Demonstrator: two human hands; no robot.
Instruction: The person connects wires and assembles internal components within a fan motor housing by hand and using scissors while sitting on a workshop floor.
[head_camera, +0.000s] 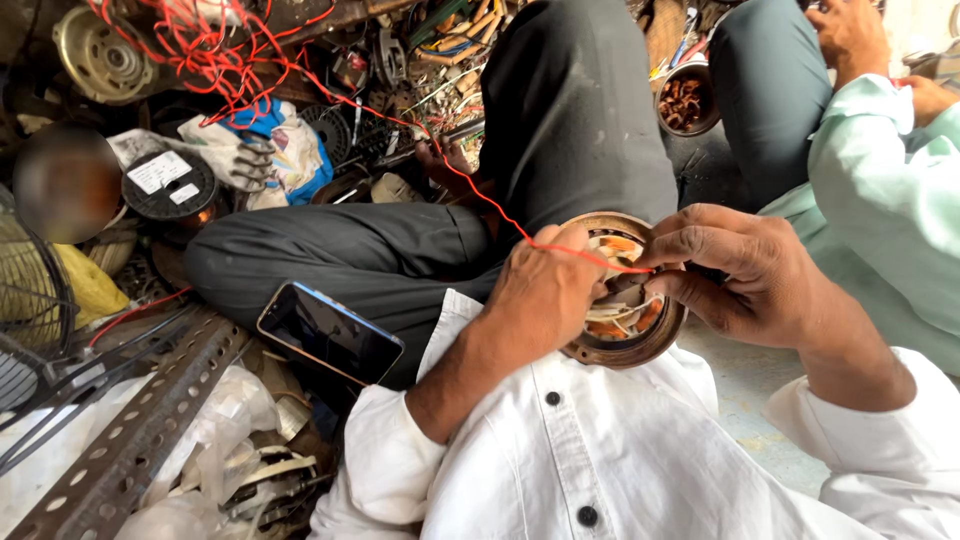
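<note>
Head camera looks down on a round, rust-brown metal motor stator (625, 345) held over the person's lap, its hollow middle packed with pale insulating strips and orange-tinted windings. The left hand (545, 290) curls over the ring's left rim, fingers bunched together and pinching a thin red wire (575, 252) that runs taut across the opening. The right hand (745, 275) grips the right rim, its fingers pressed close over the top edge; the thumb seems to press into the windings, though shadow blurs this. That red wire trails up and left to a loose tangle above the scrap heap. A glossy black smartphone with a blue edge (330, 333) lies on the dark trouser leg. A grey perforated steel angle bar (140, 430) slants beside crumpled clear plastic. A small metal bowl of coppery scraps (687, 100) sits near another person in a mint-green sleeve (880, 190).
</note>
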